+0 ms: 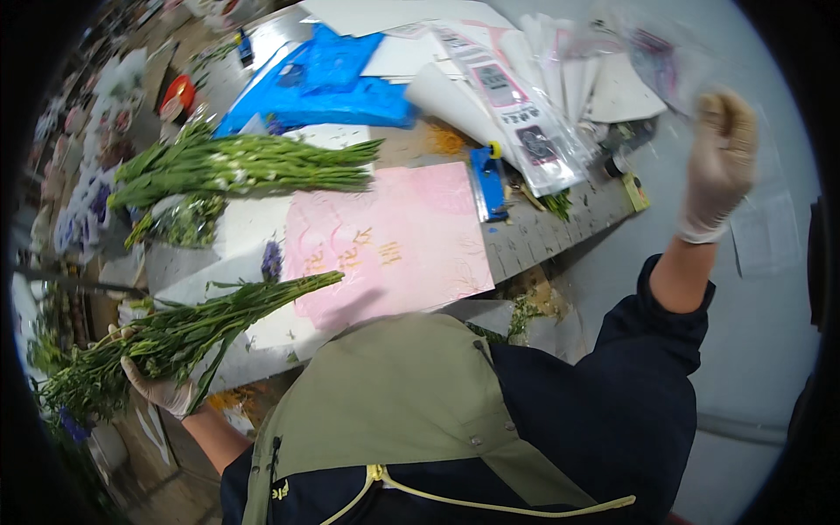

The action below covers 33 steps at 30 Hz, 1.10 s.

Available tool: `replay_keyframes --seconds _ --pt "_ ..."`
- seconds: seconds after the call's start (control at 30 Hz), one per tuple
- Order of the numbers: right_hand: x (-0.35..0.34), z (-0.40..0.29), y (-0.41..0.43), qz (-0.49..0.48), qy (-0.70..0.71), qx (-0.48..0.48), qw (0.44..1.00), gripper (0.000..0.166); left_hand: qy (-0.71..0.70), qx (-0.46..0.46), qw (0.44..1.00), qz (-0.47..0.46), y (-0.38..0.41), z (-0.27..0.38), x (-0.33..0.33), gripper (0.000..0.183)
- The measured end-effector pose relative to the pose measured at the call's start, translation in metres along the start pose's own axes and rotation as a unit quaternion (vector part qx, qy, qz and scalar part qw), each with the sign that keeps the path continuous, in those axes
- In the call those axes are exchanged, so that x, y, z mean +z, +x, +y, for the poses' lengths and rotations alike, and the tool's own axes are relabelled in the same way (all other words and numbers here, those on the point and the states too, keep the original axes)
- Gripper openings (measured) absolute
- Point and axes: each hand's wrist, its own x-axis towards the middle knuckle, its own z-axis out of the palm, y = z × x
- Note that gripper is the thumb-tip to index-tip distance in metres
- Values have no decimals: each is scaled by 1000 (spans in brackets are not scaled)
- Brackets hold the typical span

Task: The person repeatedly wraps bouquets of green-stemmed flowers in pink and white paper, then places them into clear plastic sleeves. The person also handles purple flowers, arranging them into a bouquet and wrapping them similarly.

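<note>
My left hand (154,384), in a thin translucent glove, grips a bunch of leafy green stems (203,321) from below. Its cut ends point right over a pink printed sheet (420,230) on the table. Foliage and a few purple flowers (73,425) hang at the far left end. My right hand (724,147), gloved as well, is raised beyond the table's right edge with its fingers curled. It is blurred, and whether anything thin sits in it cannot be made out. Farther back on the table lies a thick bundle of green stems with white buds (249,164).
A blue plastic bag (321,98), printed clear sleeves (518,111) and white paper sheets (407,59) cover the table's back. A blue tool (487,184) with a yellow knob rests beside the pink sheet. Wrapped flowers (85,203) crowd the left side.
</note>
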Motion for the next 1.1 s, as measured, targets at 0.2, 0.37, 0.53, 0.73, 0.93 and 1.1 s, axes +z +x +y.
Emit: replay_keyframes --seconds 0.2,0.37,0.53,0.73,0.93,1.1 --pt "238 -86 -147 -291 141 -127 938 22 17 69 990 119 -17 8 7 57" --pt "361 -164 -328 -588 219 -101 772 28 93 97 967 215 -38 9 40 53" --pt "390 -190 -421 -644 326 96 685 41 144 102 957 232 -54 10 47 53" --pt "386 -166 -411 -643 322 392 573 44 157 136 945 254 -56 -2 32 57" --pt "378 -201 -412 -647 530 418 355 38 91 89 983 134 -9 -37 27 61" --pt "372 -232 -408 -583 554 491 337 33 52 65 992 90 33 -80 50 52"
